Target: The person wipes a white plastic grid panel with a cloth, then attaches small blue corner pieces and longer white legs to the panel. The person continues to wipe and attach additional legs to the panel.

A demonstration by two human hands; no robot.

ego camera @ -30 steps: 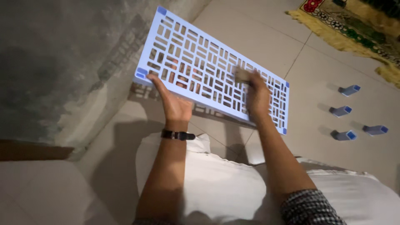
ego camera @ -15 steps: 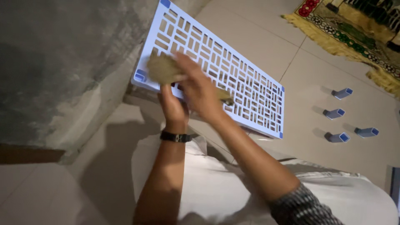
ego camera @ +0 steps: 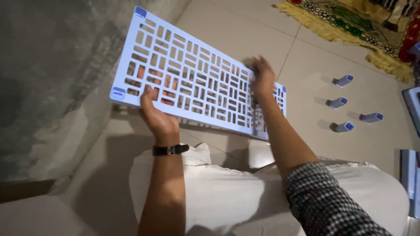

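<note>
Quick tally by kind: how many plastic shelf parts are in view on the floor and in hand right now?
Light blue slotted plastic shelf panel, gripped by the left hand, right hand on top: 1
Small blue square plastic tube legs on the tiled floor: 4
Total: 5

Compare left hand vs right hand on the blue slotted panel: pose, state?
The left hand clamps the near edge of the blue slotted panel, thumb on top, sharp in the frame; the right hand lies flat on the panel's top face, motion-blurred. The left wrist wears a black watch; the right wrist is bare, with a checked sleeve at the elbow. Whether the right hand holds anything is too blurred to tell. Both touch the same panel.
</note>
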